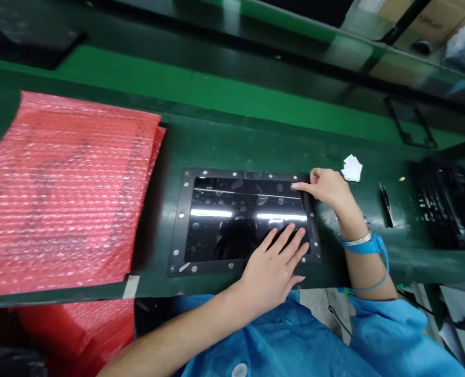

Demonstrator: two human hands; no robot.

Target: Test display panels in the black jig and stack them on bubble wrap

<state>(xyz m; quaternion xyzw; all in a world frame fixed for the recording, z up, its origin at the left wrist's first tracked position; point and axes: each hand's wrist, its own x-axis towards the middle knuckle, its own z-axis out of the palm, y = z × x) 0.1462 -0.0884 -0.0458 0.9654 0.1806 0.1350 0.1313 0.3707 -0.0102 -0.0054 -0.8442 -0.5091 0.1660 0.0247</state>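
Observation:
A black flat display panel (pixel 216 196) lies on the green table, its glossy screen marked by bubble-like spots under a clear film. Silvery round dots run around its dark frame. My left hand (pixel 273 267) rests flat on the lower right of the screen, fingers spread. At the upper right corner, my right hand (pixel 328 186) has its thumb stretched onto the panel's face and its other fingers curled by the edge, so it grips the corner; the fingertips are partly hidden. A blue wrist strap (pixel 367 244) circles my right wrist.
Red bubble wrap bags (pixel 71 193) cover the table's left side. To the right are white paper pieces (pixel 352 168), black tweezers (pixel 386 206) and a stack of black parts (pixel 450 204). Behind stands a dark frame (pixel 410 123). A shelf edge (pixel 256 47) crosses the back.

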